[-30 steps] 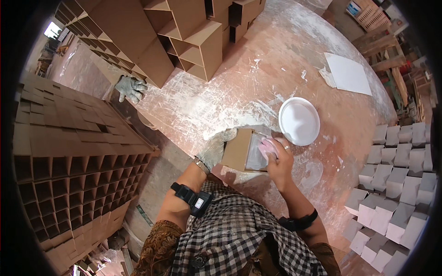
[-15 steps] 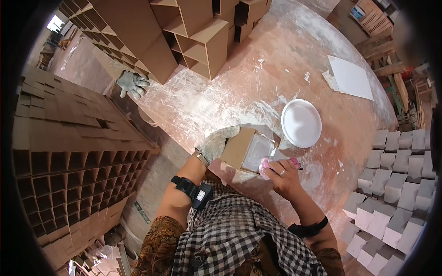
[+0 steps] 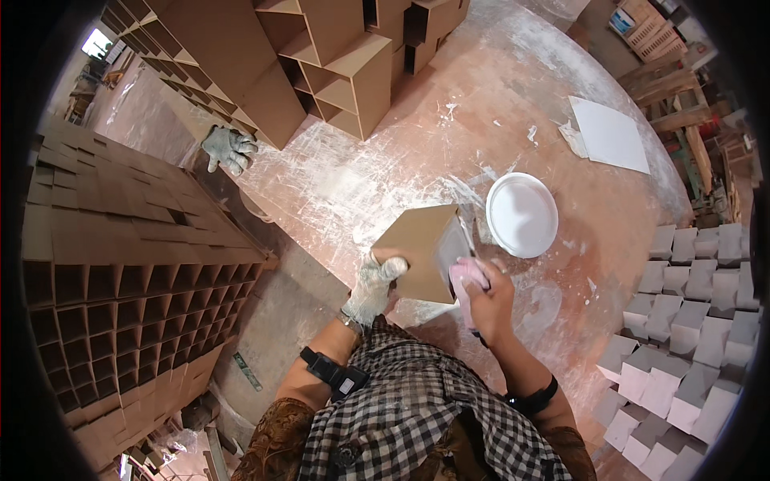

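Observation:
My left hand (image 3: 374, 287), in a pale dusty work glove, grips the near left edge of a brown board box (image 3: 421, 252), its thumb on the broad face. The box is tilted, and its greyish-white end (image 3: 455, 247) points right. My bare right hand (image 3: 494, 303) is closed around a pink cloth or sponge (image 3: 468, 282), which meets that end at its lower part. A dark strip sticks out below this hand; what it is cannot be made out. A round white tub (image 3: 521, 215) stands just beyond my right hand on the smeared table (image 3: 353, 188).
Open brown board boxes (image 3: 337, 88) stand stacked at the far side. A large stack of boxes (image 3: 144, 305) rises at left. White-faced blocks (image 3: 682, 329) are piled at right. A spare grey glove (image 3: 229, 149) and a white sheet (image 3: 609, 135) lie farther off.
The box has turned so its brown broad face shows more and its white end less. My left hand has shifted its grip toward me; my right hand and the pink piece have turned more upright.

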Action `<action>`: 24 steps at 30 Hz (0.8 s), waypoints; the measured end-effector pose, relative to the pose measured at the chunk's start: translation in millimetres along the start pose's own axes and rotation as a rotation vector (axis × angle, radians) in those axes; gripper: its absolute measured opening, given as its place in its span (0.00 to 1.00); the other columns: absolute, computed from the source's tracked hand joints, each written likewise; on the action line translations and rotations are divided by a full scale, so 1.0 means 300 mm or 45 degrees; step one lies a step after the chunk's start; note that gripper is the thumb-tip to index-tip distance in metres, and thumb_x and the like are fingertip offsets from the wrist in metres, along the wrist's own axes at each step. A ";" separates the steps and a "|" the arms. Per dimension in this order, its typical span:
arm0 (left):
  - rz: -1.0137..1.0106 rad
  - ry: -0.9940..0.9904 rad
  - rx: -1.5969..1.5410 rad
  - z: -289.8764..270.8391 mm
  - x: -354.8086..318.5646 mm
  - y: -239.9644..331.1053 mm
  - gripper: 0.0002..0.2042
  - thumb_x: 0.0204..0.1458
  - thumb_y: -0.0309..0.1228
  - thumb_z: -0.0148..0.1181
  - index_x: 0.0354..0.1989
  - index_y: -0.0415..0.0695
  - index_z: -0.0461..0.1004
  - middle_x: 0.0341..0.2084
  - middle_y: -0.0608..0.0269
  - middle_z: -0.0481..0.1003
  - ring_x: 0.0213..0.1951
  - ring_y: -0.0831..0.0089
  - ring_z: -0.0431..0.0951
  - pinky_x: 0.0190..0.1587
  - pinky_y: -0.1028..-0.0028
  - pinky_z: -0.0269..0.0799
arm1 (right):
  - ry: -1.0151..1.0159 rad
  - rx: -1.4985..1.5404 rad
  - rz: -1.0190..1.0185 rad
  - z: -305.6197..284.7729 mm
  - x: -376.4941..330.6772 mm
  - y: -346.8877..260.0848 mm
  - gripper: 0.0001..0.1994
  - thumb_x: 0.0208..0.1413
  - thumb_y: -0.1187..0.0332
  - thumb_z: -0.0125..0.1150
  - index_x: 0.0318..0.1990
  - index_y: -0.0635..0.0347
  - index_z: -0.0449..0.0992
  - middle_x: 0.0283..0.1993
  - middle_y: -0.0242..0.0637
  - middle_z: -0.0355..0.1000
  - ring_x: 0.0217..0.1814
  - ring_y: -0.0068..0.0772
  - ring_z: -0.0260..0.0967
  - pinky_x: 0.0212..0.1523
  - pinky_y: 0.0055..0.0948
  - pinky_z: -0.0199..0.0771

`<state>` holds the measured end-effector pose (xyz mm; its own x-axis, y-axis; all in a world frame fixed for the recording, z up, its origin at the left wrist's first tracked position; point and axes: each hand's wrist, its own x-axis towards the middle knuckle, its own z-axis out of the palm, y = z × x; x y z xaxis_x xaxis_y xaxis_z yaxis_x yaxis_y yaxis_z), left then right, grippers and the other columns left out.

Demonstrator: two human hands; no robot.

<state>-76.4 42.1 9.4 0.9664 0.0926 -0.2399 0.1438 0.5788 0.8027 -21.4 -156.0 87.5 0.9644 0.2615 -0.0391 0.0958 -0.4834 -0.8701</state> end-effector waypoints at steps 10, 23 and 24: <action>-0.284 -0.038 -0.157 0.004 0.037 0.050 0.15 0.55 0.34 0.54 0.48 0.38 0.72 0.42 0.59 0.75 0.43 0.73 0.74 0.47 0.72 0.72 | -0.122 0.067 -0.394 0.014 0.103 -0.099 0.20 0.38 0.85 0.51 0.43 0.64 0.75 0.40 0.47 0.70 0.40 0.47 0.70 0.42 0.33 0.69; -0.459 0.005 -0.376 -0.030 0.076 0.046 0.17 0.51 0.31 0.58 0.49 0.40 0.69 0.44 0.58 0.73 0.45 0.67 0.74 0.50 0.68 0.72 | -0.471 -0.466 -1.051 -0.073 0.002 -0.020 0.21 0.30 0.79 0.57 0.40 0.57 0.75 0.45 0.34 0.71 0.38 0.38 0.66 0.36 0.34 0.63; -0.449 -0.008 -0.390 -0.029 0.075 0.047 0.17 0.51 0.31 0.58 0.49 0.40 0.69 0.44 0.58 0.73 0.45 0.67 0.74 0.50 0.68 0.72 | -0.459 -0.492 -1.041 -0.076 0.005 -0.003 0.22 0.29 0.80 0.56 0.40 0.58 0.75 0.44 0.36 0.71 0.38 0.39 0.67 0.35 0.35 0.64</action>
<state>-54.4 59.3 10.7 0.8714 -0.1570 -0.4648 0.3949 0.7867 0.4746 -14.3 -174.1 99.4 0.4370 0.8475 0.3013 0.8387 -0.2629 -0.4769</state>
